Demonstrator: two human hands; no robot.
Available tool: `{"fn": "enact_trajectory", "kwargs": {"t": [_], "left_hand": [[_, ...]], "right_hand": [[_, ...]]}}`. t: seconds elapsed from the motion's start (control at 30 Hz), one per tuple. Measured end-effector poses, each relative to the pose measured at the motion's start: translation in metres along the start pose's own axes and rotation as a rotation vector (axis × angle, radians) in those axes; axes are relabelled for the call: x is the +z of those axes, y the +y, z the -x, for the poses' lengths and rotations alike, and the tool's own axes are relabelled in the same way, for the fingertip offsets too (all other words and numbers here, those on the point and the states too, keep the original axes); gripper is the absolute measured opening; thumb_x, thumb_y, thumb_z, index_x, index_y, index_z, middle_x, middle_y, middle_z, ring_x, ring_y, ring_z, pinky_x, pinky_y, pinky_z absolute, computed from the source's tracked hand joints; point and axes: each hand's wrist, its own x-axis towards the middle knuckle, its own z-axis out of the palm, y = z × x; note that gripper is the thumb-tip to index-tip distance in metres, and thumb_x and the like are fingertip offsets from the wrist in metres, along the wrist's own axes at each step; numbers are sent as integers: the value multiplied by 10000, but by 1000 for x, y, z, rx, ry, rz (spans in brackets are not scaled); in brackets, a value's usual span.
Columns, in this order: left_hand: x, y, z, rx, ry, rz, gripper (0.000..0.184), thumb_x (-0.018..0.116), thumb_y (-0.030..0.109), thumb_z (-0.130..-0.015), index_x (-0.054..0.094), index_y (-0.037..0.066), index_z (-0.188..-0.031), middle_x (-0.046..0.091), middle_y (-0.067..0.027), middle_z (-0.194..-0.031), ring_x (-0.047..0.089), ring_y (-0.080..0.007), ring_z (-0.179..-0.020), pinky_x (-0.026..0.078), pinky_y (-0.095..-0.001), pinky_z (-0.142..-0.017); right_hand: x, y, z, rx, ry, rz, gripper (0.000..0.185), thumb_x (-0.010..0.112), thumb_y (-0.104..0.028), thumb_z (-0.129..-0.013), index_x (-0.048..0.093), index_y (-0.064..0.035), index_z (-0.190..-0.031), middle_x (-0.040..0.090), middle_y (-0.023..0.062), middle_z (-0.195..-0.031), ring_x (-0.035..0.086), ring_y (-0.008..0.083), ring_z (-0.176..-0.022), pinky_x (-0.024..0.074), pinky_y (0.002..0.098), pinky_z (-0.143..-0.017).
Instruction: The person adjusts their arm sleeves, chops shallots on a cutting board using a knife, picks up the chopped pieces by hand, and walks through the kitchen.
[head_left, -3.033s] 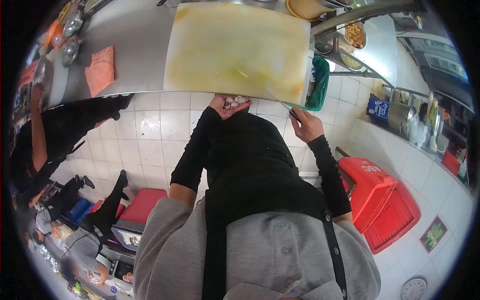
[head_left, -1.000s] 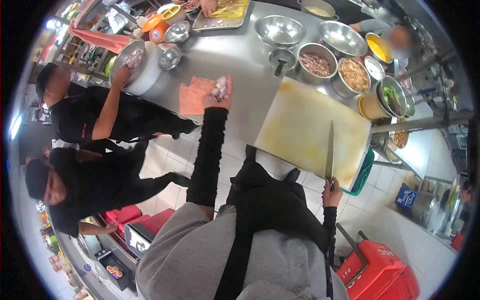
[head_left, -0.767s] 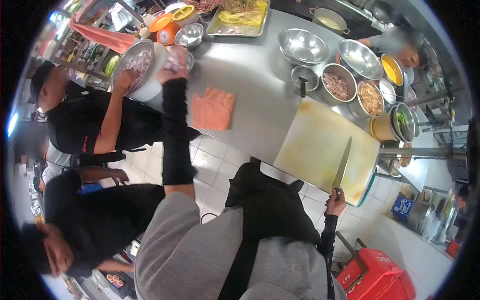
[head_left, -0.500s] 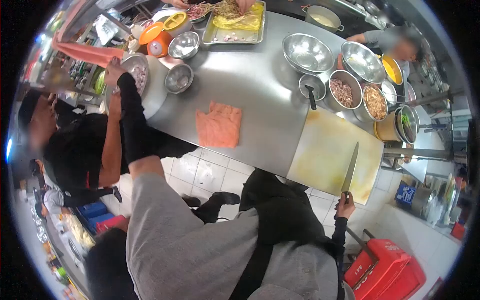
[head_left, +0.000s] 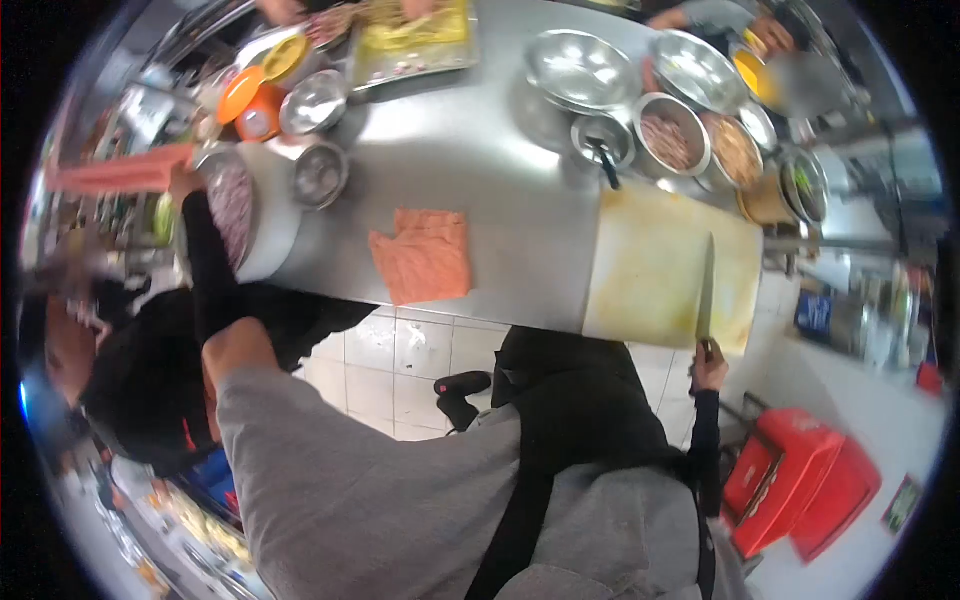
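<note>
My left hand [head_left: 183,182] is stretched out to the far left, closed on a long pink cloth [head_left: 120,173] that extends leftward from it. Just beside that hand is a metal bowl of chopped pinkish pieces [head_left: 232,208], set on a round white surface [head_left: 272,215]. In my right hand [head_left: 710,368] is the handle of a long kitchen knife [head_left: 707,285]. The blade points away from me, over the stained white cutting board [head_left: 640,270]; whether it touches the board I cannot tell. A second, folded orange-pink cloth [head_left: 425,258] lies near the steel table's front edge.
Metal bowls [head_left: 582,70] and pots of chopped food [head_left: 668,140] stand at the back right. A tray [head_left: 415,72] is at the far side, with another person's hands near it. Close on my left is a person in black [head_left: 150,390]. A red bin [head_left: 785,470] stands at lower right.
My view has shifted, and the table sits higher in it. The person on the left has drawn an arm back from the bowl. Both my hands keep their hold on cloth and knife.
</note>
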Motion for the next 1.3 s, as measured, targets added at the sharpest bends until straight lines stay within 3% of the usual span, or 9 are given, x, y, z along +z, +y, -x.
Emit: {"fn": "enact_trajectory", "kwargs": {"t": [0.17,0.47,0.57,0.73,0.8,0.83,1.07,1.2,1.3], "left_hand": [[-49,68,-6,112,-77,-178,586,634,394,-859,504,160,-1380,609,-187,-1301,594,-395,-1181,484,-506,-975],[-209,209,105,71,91,-470,849,690,426,-822,317,152,-1534,494,-228,-1440,520,-397,-1287,437,-581,-1016],[-148,235,146,519,138,506,760,662,365,-852,370,131,-1513,476,-193,-1466,514,-344,-1304,438,-549,-1021],[-274,482,343,1044,-607,551,626,531,106,-950,321,94,-1540,475,-142,-1488,494,-258,-1334,401,-349,-1092],[-336,551,393,676,-1054,815,576,627,185,-946,423,44,-1465,482,-211,-1467,486,-314,-1349,398,-371,-1103],[-395,579,404,866,-873,927,538,651,211,-944,483,-9,-1405,512,-248,-1426,502,-347,-1336,408,-417,-1100],[-606,713,407,787,-1100,1560,552,598,189,-987,417,7,-1476,420,-186,-1534,398,-288,-1428,305,-398,-1163],[-623,811,458,443,-1596,2133,582,483,242,-1038,298,44,-1553,319,-134,-1603,295,-228,-1486,282,-410,-1175],[-603,879,560,-130,-1973,1993,544,445,295,-1043,365,0,-1493,366,-170,-1553,374,-272,-1411,332,-428,-1132]], "right_hand": [[-3,13,0,-220,181,279,332,670,-208,-909,648,-41,-1195,712,230,-921,703,383,-859,550,434,-721],[13,-40,36,-90,134,98,317,676,-197,-908,639,-8,-1160,704,236,-888,706,374,-791,543,423,-677],[29,-35,41,-349,-73,72,338,698,-205,-902,641,-5,-1168,698,234,-951,694,359,-820,542,413,-734],[26,-17,47,-273,-65,11,326,688,-215,-905,650,-10,-1157,696,225,-972,680,404,-849,540,447,-734],[16,2,49,-249,75,69,328,668,-192,-909,626,-19,-1184,687,225,-934,673,418,-826,539,467,-715],[8,9,47,-246,171,141,334,657,-179,-910,611,-27,-1203,679,225,-909,669,425,-810,537,479,-705],[-40,14,-25,-420,319,484,316,601,-150,-902,600,-48,-1201,638,167,-951,626,358,-928,528,462,-763],[-97,-22,0,-605,502,205,285,582,-132,-902,614,-37,-1169,634,171,-1008,604,355,-1043,504,464,-883],[-172,-59,72,-734,667,40,311,586,-106,-879,612,-12,-1174,630,187,-1101,593,367,-1074,494,459,-917]]}}
